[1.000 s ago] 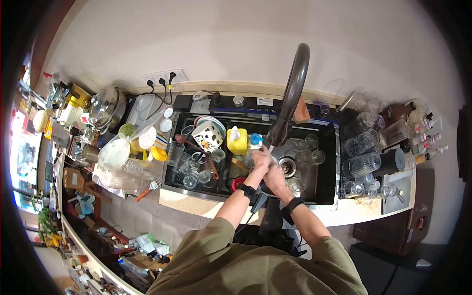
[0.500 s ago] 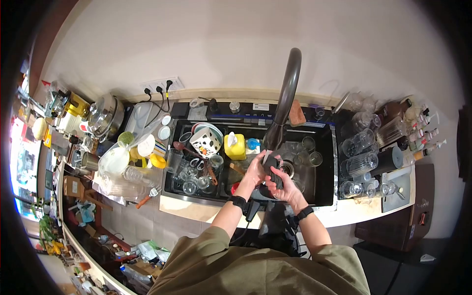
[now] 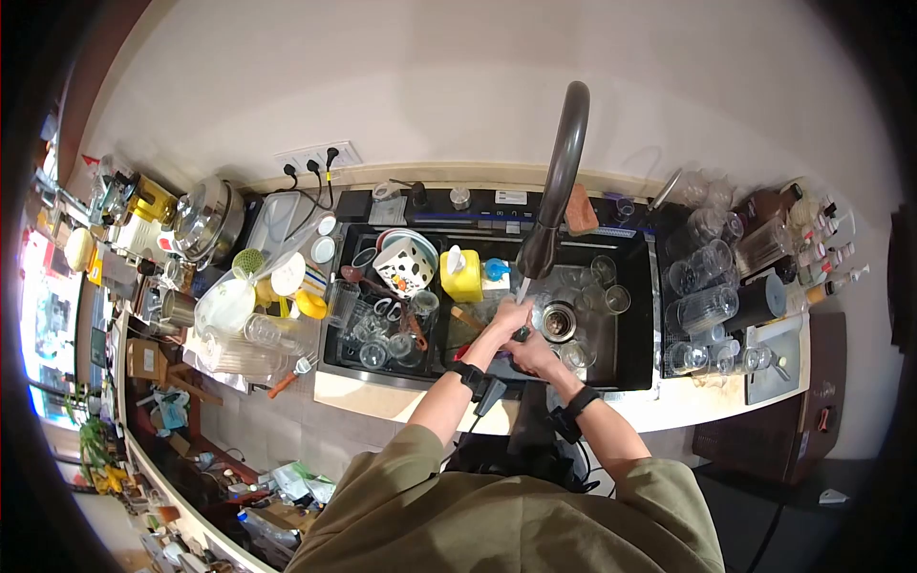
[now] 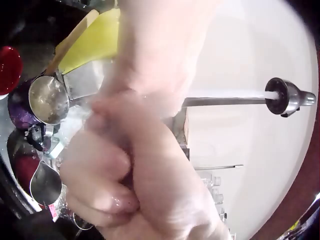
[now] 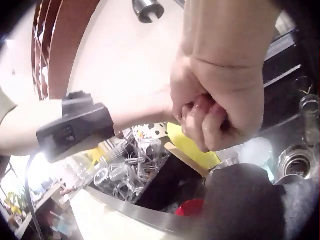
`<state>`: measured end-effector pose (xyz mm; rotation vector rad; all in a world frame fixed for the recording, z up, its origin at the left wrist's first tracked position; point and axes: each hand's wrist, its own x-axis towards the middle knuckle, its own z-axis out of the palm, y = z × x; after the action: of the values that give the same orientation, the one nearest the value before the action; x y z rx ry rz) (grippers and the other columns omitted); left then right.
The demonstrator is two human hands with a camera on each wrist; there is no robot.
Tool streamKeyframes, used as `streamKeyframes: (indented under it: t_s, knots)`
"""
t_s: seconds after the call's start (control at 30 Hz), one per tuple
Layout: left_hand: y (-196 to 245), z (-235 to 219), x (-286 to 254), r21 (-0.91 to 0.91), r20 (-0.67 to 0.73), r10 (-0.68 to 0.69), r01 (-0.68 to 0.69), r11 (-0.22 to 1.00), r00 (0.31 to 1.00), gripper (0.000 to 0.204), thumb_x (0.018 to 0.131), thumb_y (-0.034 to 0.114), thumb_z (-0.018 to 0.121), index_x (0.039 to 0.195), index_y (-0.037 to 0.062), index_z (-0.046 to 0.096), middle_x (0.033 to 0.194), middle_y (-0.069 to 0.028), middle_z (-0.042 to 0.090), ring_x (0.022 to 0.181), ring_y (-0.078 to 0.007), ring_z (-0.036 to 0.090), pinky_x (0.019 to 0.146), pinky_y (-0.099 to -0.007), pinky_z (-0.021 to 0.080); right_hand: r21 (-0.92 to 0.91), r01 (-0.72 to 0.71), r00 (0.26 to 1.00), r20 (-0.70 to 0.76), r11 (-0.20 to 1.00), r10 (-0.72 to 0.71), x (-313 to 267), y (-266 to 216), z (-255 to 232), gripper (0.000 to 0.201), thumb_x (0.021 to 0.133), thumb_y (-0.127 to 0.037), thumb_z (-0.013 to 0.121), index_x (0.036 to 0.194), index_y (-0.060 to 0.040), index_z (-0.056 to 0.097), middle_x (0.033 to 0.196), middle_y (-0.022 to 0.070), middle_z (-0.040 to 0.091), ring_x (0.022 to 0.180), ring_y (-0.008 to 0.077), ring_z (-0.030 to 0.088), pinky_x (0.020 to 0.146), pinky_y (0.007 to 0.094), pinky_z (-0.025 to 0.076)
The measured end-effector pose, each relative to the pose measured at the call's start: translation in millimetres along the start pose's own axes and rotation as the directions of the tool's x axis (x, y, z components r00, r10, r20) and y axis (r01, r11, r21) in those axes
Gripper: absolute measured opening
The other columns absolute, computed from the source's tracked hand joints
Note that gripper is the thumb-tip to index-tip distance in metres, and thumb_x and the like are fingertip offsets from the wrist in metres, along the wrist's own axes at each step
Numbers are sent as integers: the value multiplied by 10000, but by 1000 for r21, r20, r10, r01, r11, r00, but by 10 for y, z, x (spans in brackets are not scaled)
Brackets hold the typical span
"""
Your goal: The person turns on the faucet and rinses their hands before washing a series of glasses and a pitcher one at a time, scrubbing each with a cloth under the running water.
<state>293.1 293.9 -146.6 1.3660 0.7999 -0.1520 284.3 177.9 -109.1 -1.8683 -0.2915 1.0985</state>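
Note:
Both hands meet over the sink, under the dark spray tap [image 3: 540,250]. The left hand [image 3: 509,318] and the right hand [image 3: 533,353] squeeze a dark grey, cloth-like piece [image 3: 521,334], mostly hidden by their curled fingers. Water [image 4: 225,95] runs from the tap onto the hands in the left wrist view. In the right wrist view the fingers are wet and folded tightly. Below the hands lie a small metal pitcher [image 4: 46,186], a purple cup [image 4: 20,106] and a red dish [image 4: 9,70].
A yellow bottle [image 3: 462,279] stands left of the hands, beside a wooden handle [image 3: 465,318]. Glasses [image 3: 617,300] lie in the sink near the drain [image 3: 557,323]. The left basin holds a spotted bowl [image 3: 396,263] and glassware. More glasses [image 3: 707,307] crowd the right counter.
Half a second ago the hands were apart, palms turned up, showing the folded dark piece. Now they are pressed together around it again under the tap, much as one second ago.

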Motion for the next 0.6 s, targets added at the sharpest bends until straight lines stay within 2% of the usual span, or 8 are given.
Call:
streamKeyframes:
  t_s: [0.1, 0.13, 0.27, 0.3, 0.37, 0.43, 0.53, 0.6]
  knots:
    - [-207, 49, 222, 189, -239, 106, -61, 980, 965, 299, 829, 224, 596, 662, -23, 579, 565, -83, 583, 471, -191, 549, 476, -351, 446, -433, 31, 945, -280, 901, -168, 206, 219, 145, 583, 758, -348, 653, 1172, 39, 517, 831, 244, 661, 771, 361, 662, 681, 434, 524]
    - [-246, 48, 285, 235, -280, 146, -79, 969, 949, 298, 825, 230, 606, 688, -33, 591, 564, -93, 592, 459, -202, 553, 473, -361, 451, -358, -63, 962, -269, 931, -38, 187, 137, 138, 626, 732, -334, 657, 1232, 7, 497, 984, 341, 590, 975, 434, 585, 839, 482, 475]
    - [-256, 36, 450, 302, -510, 272, -126, 945, 816, 285, 834, 251, 628, 849, -33, 627, 723, -123, 662, 588, -227, 623, 562, -361, 491, -428, 132, 902, -322, 894, -287, -33, -123, 72, 553, 780, -313, 648, 1205, 14, 513, 952, 305, 608, 901, 429, 603, 750, 469, 496]
    - [-213, 25, 422, 127, -520, 187, -141, 982, 833, 281, 838, 255, 631, 887, -21, 624, 772, -112, 665, 641, -225, 629, 590, -355, 495, -481, 230, 842, -338, 846, -421, -126, -168, 39, 509, 802, -297, 637, 1193, 8, 524, 940, 286, 614, 879, 427, 605, 732, 465, 497]
    - [-69, -45, 268, -232, -496, 15, -150, 961, 868, 286, 847, 263, 637, 962, 3, 618, 870, -92, 670, 749, -221, 641, 645, -342, 502, -540, 339, 743, -349, 770, -571, -262, -251, -19, 411, 831, -249, 622, 1159, -10, 554, 904, 249, 620, 838, 414, 608, 708, 458, 493]
    - [-21, -103, 176, -565, -148, -188, 73, 822, 971, 256, 853, 254, 642, 991, 41, 608, 966, -62, 643, 841, -208, 616, 719, -341, 493, -551, 379, 702, -353, 744, -619, -338, -306, -60, 307, 848, -186, 614, 1115, -36, 591, 857, 213, 620, 802, 390, 609, 698, 450, 483]
    - [-12, -89, 143, -697, 136, -155, 206, 687, 979, 214, 872, 211, 616, 1041, 84, 587, 994, -67, 623, 849, -224, 608, 733, -399, 491, -380, 421, 634, -525, 823, -567, -244, -191, -100, 206, 873, -190, 595, 1030, -85, 677, 872, 206, 645, 812, 354, 635, 695, 378, 492]
    - [47, -4, 20, -597, 23, -134, 121, 793, 991, 265, 859, 224, 637, 1072, 80, 571, 991, -56, 609, 841, -213, 600, 710, -373, 494, -314, 332, 616, -642, 890, -456, -207, -173, -101, 212, 903, -210, 571, 958, -57, 708, 829, 158, 687, 763, 257, 661, 683, 307, 487]
